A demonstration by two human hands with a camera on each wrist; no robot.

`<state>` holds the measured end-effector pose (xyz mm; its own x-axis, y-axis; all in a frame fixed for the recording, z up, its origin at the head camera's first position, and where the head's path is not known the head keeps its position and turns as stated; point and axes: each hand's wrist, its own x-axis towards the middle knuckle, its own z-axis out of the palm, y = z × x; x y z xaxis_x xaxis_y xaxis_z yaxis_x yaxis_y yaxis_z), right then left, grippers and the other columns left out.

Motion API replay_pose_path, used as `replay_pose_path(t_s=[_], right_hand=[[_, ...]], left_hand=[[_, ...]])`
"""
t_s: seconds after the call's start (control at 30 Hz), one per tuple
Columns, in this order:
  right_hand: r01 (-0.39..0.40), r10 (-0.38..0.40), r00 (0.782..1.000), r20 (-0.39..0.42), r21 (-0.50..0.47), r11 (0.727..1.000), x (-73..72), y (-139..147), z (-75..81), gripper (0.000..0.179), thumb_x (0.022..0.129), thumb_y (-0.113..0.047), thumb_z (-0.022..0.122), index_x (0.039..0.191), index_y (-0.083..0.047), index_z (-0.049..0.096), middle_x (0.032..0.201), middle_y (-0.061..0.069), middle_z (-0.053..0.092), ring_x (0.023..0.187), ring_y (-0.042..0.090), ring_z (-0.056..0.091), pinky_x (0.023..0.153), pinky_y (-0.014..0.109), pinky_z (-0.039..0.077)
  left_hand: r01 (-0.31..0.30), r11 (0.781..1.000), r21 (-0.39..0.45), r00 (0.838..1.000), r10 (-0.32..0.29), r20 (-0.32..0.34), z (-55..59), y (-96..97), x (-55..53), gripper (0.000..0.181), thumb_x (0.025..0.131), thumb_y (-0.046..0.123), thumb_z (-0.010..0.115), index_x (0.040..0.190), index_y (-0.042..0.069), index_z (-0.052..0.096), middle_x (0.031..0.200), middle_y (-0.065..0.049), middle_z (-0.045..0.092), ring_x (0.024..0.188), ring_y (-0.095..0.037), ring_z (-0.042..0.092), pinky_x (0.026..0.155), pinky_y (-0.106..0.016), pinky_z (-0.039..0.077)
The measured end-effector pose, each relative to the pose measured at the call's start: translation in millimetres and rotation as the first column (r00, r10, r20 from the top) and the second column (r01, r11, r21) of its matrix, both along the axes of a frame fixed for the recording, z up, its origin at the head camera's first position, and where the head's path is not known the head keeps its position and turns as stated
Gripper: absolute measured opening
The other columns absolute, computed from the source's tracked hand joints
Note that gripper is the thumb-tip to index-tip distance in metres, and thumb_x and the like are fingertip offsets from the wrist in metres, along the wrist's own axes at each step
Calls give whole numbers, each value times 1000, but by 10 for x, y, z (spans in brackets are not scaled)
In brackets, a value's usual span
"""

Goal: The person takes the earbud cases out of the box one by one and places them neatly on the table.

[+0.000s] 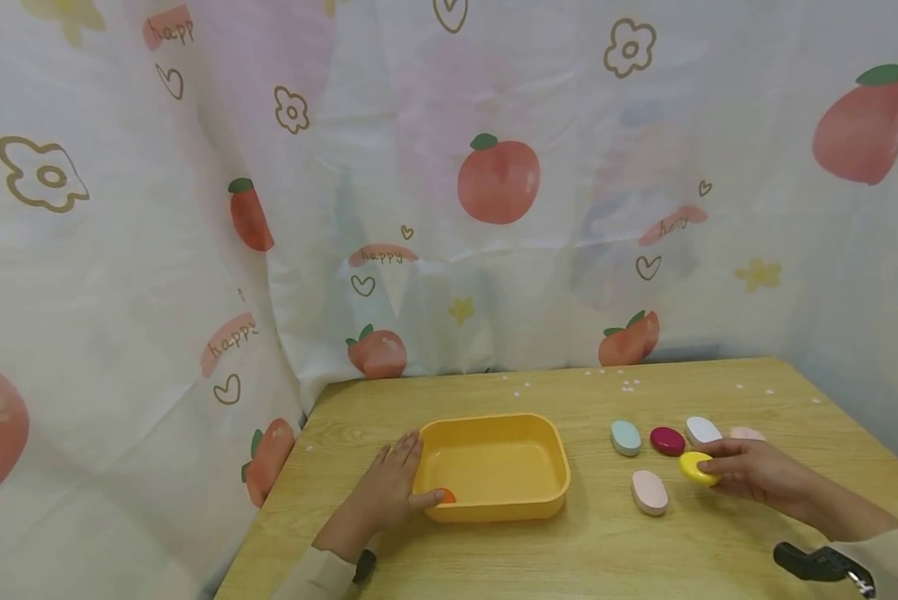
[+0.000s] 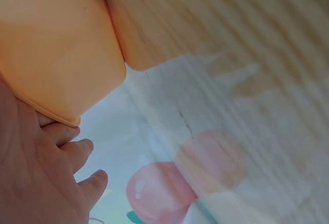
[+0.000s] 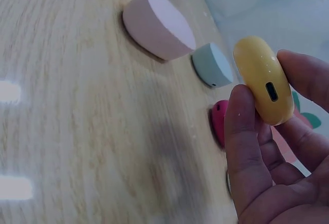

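My left hand (image 1: pixel 390 490) rests against the left side of a yellow plastic basin (image 1: pixel 494 510), its thumb reaching over the near left corner. In the left wrist view, several fingers (image 2: pixel 92 185) extend loosely past the basin's rim. Beside the thumb, a small orange item (image 1: pixel 447 495) shows inside the basin, partly hidden. On the right, my right hand (image 1: pixel 756 473) pinches a yellow oval earbud case (image 1: pixel 696 468) between thumb and fingers, above the table. A dark port slot on this case (image 3: pixel 259 77) faces the right wrist camera.
Several similar cases lie on the wooden table (image 1: pixel 599 558): mint (image 1: pixel 625 437), dark red (image 1: pixel 668 442), white (image 1: pixel 702 431), and pale pink (image 1: pixel 649 492). Another pink one (image 1: pixel 747 433) is partly hidden behind the right hand. A printed curtain (image 1: pixel 418 192) surrounds the table.
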<state>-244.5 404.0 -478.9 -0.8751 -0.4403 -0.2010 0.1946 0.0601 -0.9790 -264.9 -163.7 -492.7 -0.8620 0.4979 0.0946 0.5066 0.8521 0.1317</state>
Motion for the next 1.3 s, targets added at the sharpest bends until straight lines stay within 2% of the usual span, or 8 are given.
replay_pose_path(t_s=[0.3,0.47,0.9,1.07,1.3], right_hand=[[-16,17,1000,-12,7,1000,14,0,-173,22,101,-7,50,118,-5,64,105,3,60,92,15,63,83,34,54],[-21,21,999,-35,6,1000,28,-19,-237,26,101,-6,50,123,3,60,108,1,60,94,13,63,84,36,53],[15,-10,998,-55,92,996,27,-83,-243,40,99,-6,53,126,21,44,110,6,60,96,17,64,85,40,53],[55,-44,997,-66,168,984,41,-95,-244,46,97,-10,58,127,21,43,113,6,59,96,17,64,84,39,54],[90,-78,995,-65,208,974,56,-105,-251,52,95,-13,62,129,21,42,113,6,59,96,18,63,83,39,54]], left_hand=[[17,1000,10,1000,-17,6,2,9,2,100,91,73,38,153,-3,18,160,-16,13,146,-29,14,114,-53,15],[16,1000,8,1000,-16,3,19,14,12,101,90,74,36,153,-3,18,160,-16,13,146,-30,15,114,-53,15],[15,1000,27,1000,-15,12,37,-1,15,101,91,74,36,154,-2,17,160,-16,12,146,-28,14,114,-52,14],[19,999,32,1000,-19,5,28,-9,7,101,90,74,37,153,-3,19,160,-16,14,146,-29,15,114,-53,15],[13,1000,27,1000,-13,5,5,-10,4,101,90,75,37,154,-2,18,160,-15,13,146,-27,14,114,-52,15]])
